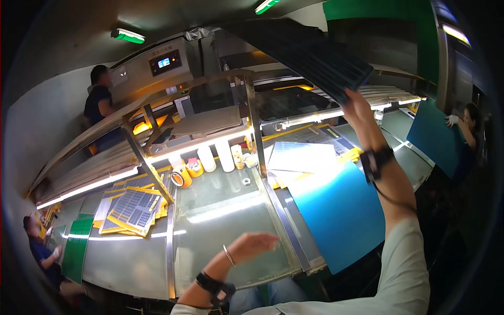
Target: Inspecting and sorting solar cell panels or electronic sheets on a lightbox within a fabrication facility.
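My right hand (358, 109) is raised high on the right, its fingers closed on the near corner of a large dark panel (315, 52). The panel tilts upward and away, with rows of lines faintly visible on its surface. My left hand (255, 247) hovers over the frosted glass tabletop (220, 223) in front of me. Its fingers stretch out to the right, slightly blurred, and nothing shows in them. Between my arms and to the right, a large bright blue sheet (338, 215) slopes over the table's near edge.
Tape rolls (181, 177) and white cylinders (224, 156) stand at the glass's far side. Patterned sheets (134, 210) with yellow edges are piled left. Metal posts (255, 121) carry a shelf above. One person handles a green board (79, 241), another a blue board (438, 136); a third stands behind.
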A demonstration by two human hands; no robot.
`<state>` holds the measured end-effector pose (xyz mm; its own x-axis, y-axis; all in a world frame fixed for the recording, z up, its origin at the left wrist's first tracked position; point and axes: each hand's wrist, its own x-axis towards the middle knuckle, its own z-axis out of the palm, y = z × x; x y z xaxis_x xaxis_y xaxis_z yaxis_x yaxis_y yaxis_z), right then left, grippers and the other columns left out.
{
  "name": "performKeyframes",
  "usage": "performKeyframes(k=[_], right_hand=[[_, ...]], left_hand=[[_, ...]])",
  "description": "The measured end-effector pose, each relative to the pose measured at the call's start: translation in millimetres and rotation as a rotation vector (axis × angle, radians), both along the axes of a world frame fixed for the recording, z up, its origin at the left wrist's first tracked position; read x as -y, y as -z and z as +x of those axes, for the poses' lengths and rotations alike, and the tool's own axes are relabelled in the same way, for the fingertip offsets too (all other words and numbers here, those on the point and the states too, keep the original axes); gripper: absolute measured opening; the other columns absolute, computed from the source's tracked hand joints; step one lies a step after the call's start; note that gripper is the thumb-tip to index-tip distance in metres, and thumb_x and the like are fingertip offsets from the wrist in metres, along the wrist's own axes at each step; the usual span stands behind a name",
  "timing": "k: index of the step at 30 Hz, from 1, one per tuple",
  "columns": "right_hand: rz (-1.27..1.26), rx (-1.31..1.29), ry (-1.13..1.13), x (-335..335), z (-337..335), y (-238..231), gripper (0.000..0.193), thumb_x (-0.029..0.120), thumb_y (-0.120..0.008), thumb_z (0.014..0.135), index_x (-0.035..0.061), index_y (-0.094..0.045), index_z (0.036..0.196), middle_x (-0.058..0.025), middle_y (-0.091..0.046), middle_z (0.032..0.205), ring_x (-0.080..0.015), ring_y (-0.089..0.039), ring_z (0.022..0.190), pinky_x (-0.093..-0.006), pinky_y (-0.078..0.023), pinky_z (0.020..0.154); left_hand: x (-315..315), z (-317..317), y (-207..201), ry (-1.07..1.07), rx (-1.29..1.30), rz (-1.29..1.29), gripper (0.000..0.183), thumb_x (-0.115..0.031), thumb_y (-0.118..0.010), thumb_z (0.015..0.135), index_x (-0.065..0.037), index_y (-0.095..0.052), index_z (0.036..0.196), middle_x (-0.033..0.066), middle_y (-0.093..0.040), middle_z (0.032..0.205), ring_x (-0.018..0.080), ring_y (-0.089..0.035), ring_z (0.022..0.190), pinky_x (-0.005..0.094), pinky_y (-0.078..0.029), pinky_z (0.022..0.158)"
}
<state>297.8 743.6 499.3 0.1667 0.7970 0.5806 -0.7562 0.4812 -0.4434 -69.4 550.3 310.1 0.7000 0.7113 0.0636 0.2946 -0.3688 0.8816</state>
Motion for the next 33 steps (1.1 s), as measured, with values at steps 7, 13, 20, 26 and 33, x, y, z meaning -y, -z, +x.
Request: performKeyframes(k=[7, 13, 20, 26, 33], right_hand=[[-0.228, 0.273, 0.04, -116, 1, -33, 0.022, 0.016, -0.051, 0.09, 0.0028, -0.052, 0.107, -0.0127, -0.063, 0.092, -0.0242, -0.063, 0.083, -0.0336, -0.053, 0.081], [-0.497, 2.205, 1.158, -37, 127, 117, 0.045, 0.052, -0.053, 0.082, 0.0075, -0.063, 0.086, -0.0145, -0.064, 0.087, -0.0255, -0.064, 0.082, -0.0386, -0.051, 0.067], [-1.453, 2.35, 0.622, 173, 237, 290, 0.078, 0.069, -0.054, 0.071, 0.0022, -0.061, 0.11, -0.0168, -0.06, 0.112, -0.0285, -0.055, 0.108, -0.0385, -0.044, 0.087], [-1.283, 1.215, 0.231, 302, 216, 321, 0.044, 0.04, -0.066, 0.078, -0.0029, -0.067, 0.086, -0.0116, -0.066, 0.08, -0.0227, -0.061, 0.073, -0.0351, -0.048, 0.069], [-1.206, 0.411, -0.051, 390, 112, 331, 0.05, 0.017, -0.062, 0.084, -0.0005, -0.043, 0.127, -0.0145, -0.05, 0.124, -0.0247, -0.048, 0.112, -0.0355, -0.038, 0.096]], left_hand=[[19, 12, 54, -0.03, -0.118, -0.348, 0.031, -0.025, -0.057, 0.089, -0.004, -0.06, 0.111, 0.0077, -0.066, 0.099, 0.0145, -0.061, 0.094, 0.0276, -0.046, 0.085], [11, 13, 68, -0.135, -0.165, -0.254, 0.032, -0.028, -0.058, 0.088, -0.005, -0.062, 0.109, 0.0104, -0.067, 0.095, 0.0191, -0.064, 0.09, 0.0289, -0.049, 0.079], [3, 16, 80, -0.184, -0.182, -0.311, 0.027, -0.023, -0.059, 0.086, -0.003, -0.063, 0.105, 0.01, -0.067, 0.091, 0.0156, -0.063, 0.087, 0.0267, -0.049, 0.077], [-34, -27, 124, -0.331, -0.078, -0.113, 0.019, -0.012, -0.059, 0.084, 0.002, -0.065, 0.097, 0.0084, -0.067, 0.082, 0.0123, -0.062, 0.077, 0.0239, -0.049, 0.072], [-66, -44, 169, -0.352, -0.546, 0.492, 0.05, -0.026, -0.061, 0.083, -0.002, -0.048, 0.125, 0.0269, -0.04, 0.131, 0.0357, -0.042, 0.12, 0.0416, -0.036, 0.097]])
